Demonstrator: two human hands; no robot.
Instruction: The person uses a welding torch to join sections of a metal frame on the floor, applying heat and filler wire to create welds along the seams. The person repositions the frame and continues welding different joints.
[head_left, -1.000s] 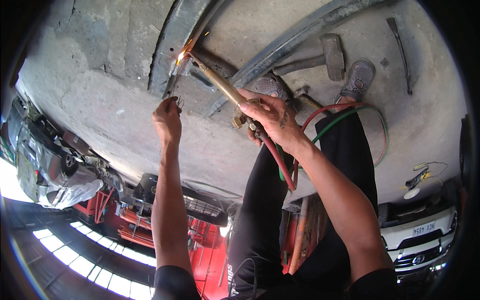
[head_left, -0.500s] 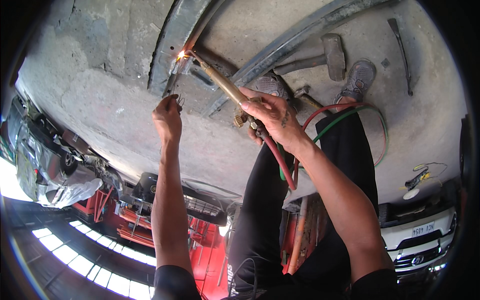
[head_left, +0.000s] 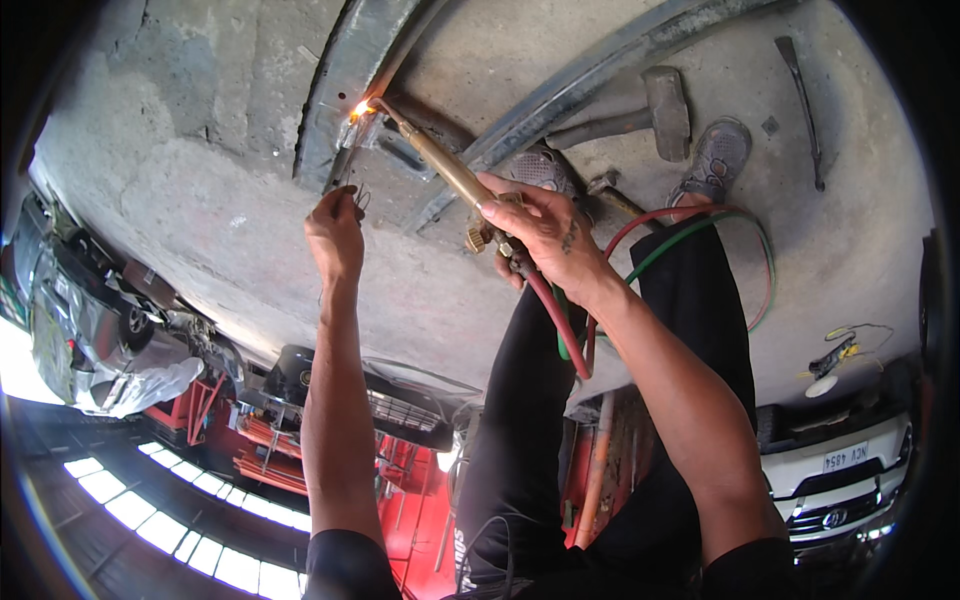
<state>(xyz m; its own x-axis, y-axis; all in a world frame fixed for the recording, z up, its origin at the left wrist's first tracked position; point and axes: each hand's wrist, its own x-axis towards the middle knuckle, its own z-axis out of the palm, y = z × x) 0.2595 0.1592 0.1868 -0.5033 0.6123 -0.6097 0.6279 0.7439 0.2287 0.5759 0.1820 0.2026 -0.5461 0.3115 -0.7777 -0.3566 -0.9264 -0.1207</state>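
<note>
My right hand [head_left: 545, 228] is closed around a brass gas welding torch [head_left: 445, 165], whose bent tip points up and left. At that tip an orange-white glow [head_left: 362, 108] burns on the grey metal frame [head_left: 345, 75] lying on the floor. Between the fingers of my left hand [head_left: 336, 235] is a thin filler wire [head_left: 352, 150], its upper end reaching toward the glow and a loose curl showing beside the fingers. Red hose [head_left: 550, 305] and green hose [head_left: 680, 235] run from the torch's rear past my legs.
A sledgehammer [head_left: 665, 115] lies beyond my shoes, with a dark pry bar [head_left: 800, 110] farther right. Another hammer [head_left: 620, 195] rests between my feet. A curved metal rail [head_left: 590, 85] crosses the floor. Vehicles stand at the left and a white one [head_left: 840, 470] at the lower right.
The glow at the torch tip looks smaller and more orange. My left hand has shifted very slightly upward with the wire; the right hand and torch hold nearly still.
</note>
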